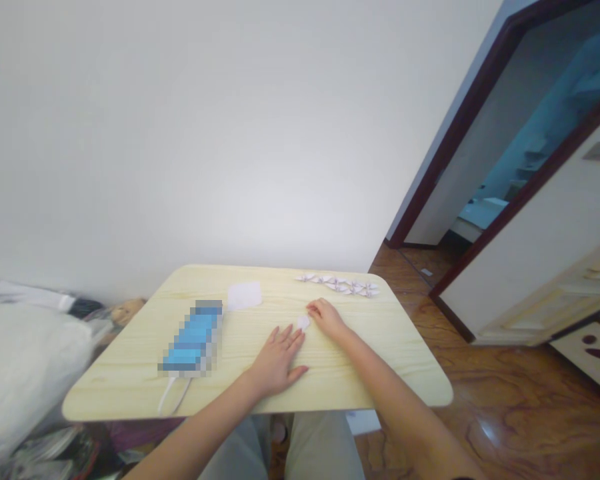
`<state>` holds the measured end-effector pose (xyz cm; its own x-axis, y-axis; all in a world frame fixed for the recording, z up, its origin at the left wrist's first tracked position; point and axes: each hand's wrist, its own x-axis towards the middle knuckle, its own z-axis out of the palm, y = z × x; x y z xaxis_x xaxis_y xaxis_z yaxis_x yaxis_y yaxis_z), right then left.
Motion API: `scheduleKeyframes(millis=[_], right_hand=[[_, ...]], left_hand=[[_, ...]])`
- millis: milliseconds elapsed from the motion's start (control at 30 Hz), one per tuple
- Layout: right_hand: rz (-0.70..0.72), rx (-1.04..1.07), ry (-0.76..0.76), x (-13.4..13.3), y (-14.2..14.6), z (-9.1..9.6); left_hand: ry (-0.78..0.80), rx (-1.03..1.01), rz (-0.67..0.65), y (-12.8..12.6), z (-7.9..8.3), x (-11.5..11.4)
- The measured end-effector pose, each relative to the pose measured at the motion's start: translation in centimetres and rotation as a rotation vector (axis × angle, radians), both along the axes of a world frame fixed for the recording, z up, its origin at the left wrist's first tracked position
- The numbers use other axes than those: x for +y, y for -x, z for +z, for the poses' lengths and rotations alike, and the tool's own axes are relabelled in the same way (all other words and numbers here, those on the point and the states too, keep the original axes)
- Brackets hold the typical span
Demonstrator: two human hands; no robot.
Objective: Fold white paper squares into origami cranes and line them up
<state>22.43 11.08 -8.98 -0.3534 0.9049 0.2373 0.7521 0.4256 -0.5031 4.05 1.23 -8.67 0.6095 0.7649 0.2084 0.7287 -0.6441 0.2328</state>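
Note:
A small white piece of paper (304,323) lies on the pale wooden table (350,380) between my hands. My left hand (279,361) rests flat on the tabletop with its fingers spread, the fingertips at the paper's near left edge. Bent and drawn together, the fingers of my right hand (326,317) pinch at the paper's far right edge; the exact contact is too small to make out. Beyond my right hand, several folded white paper pieces (337,285) lie in two rows near the table's back edge.
White paper sheets (245,295) lie at the table's back left. Nearer on the left is a blurred-out phone-like device (193,340) with a white cable (166,398) by the front edge. A white wall (260,133) stands behind the table, and a doorway (460,160) is at right.

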Motion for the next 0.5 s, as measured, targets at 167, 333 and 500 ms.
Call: scheduleKeyframes(millis=[167,333,500], right_hand=[[0.215,-0.038,-0.017,-1.0,0.7,1.2],[0.170,0.186,0.121,-1.2,0.8,1.0],[0.047,0.539,0.298,0.0,1.3,0.6]], left_hand=[[0.033,-0.010,0.007,0.1,-0.5,-0.1],[0.018,-0.098,0.088,0.6,-0.2,0.1],[0.015,-0.453,0.345,1.1,0.4,2.7]])
